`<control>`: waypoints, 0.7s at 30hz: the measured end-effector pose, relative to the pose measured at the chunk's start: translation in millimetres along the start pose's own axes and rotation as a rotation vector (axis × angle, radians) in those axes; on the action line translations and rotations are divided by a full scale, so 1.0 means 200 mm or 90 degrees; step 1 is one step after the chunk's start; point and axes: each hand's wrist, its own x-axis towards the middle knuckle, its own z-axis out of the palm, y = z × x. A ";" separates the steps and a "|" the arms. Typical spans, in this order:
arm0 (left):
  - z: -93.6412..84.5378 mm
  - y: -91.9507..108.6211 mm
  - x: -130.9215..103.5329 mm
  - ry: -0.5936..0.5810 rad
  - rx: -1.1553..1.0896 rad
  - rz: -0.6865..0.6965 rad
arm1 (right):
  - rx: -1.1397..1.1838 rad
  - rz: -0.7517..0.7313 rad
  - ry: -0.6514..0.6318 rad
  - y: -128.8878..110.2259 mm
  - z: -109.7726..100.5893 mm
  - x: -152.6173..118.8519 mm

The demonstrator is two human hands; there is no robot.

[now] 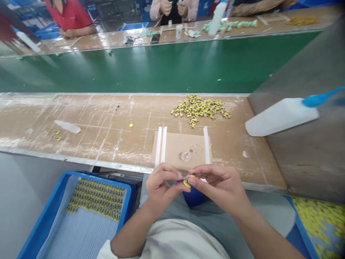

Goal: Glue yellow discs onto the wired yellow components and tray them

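Observation:
My left hand (163,183) pinches a small yellow disc (186,183) near the table's front edge. Against it, my right hand (222,185) pinches a tiny part that my fingertips mostly hide; a bit of yellow shows there. The two hands meet at the fingertips. Just beyond them lies a cardboard sheet (175,144) with white tape strips, and a small clear dish (185,156) rests on it. Farther back is a spread-out pile of small yellow and dark pieces (201,108).
A white bottle with a blue nozzle (281,117) leans by the metal partition (304,151) at right. At lower left, a blue tray (48,216) holds rows of yellow-and-dark pieces; another bin (304,230) of yellow parts stands lower right. Co-workers sit beyond the green belt (134,70).

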 end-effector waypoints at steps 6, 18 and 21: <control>-0.01 0.01 -0.16 0.148 0.021 -0.101 | -0.037 0.086 0.167 0.16 0.14 -0.04; -0.16 0.04 -0.24 0.281 -0.045 -0.153 | -0.125 0.149 0.174 0.36 0.32 -0.04; -0.22 0.05 -0.25 0.280 -0.025 -0.155 | -0.118 0.136 0.132 0.37 0.36 0.00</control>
